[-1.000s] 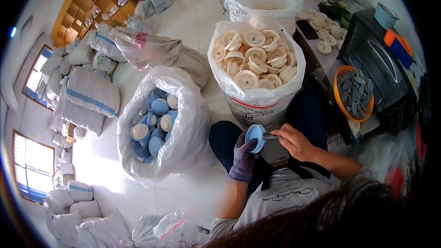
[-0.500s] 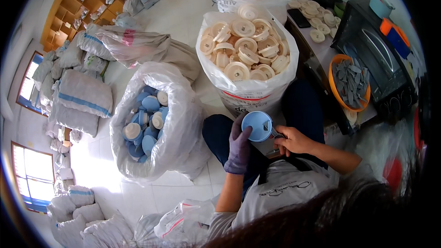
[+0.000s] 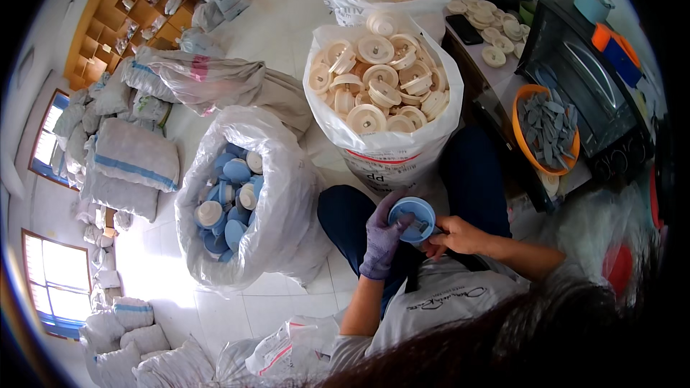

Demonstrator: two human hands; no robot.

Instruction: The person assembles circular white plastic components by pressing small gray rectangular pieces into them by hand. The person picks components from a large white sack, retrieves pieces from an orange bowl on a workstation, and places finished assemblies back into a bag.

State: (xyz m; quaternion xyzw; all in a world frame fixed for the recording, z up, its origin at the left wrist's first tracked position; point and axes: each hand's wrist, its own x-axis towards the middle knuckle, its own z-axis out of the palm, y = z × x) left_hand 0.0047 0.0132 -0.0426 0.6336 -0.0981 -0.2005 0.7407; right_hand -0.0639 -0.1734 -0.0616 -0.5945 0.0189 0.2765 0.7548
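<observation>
My left hand, in a purple-grey glove, is closed round a round blue plastic cup-shaped part above my lap. The thumb reaches over its rim, and the open side faces up. Inside the cup shows a grey piece, much like the grey strips in a basin at the right. My bare right hand is at the cup's right edge with its fingers curled together. What those fingers pinch is hidden. A white sack full of cream plastic discs stands just beyond my knees.
To the left, a clear-lined sack holds blue and cream parts. On the right-hand table are an orange basin of grey strips, a black oven, a phone and loose cream discs. Stuffed sacks line the left wall.
The cup has moved slightly right and down with both hands. The grey piece earlier stuck out over the rim toward my right hand; now a grey piece shows inside the cup.
</observation>
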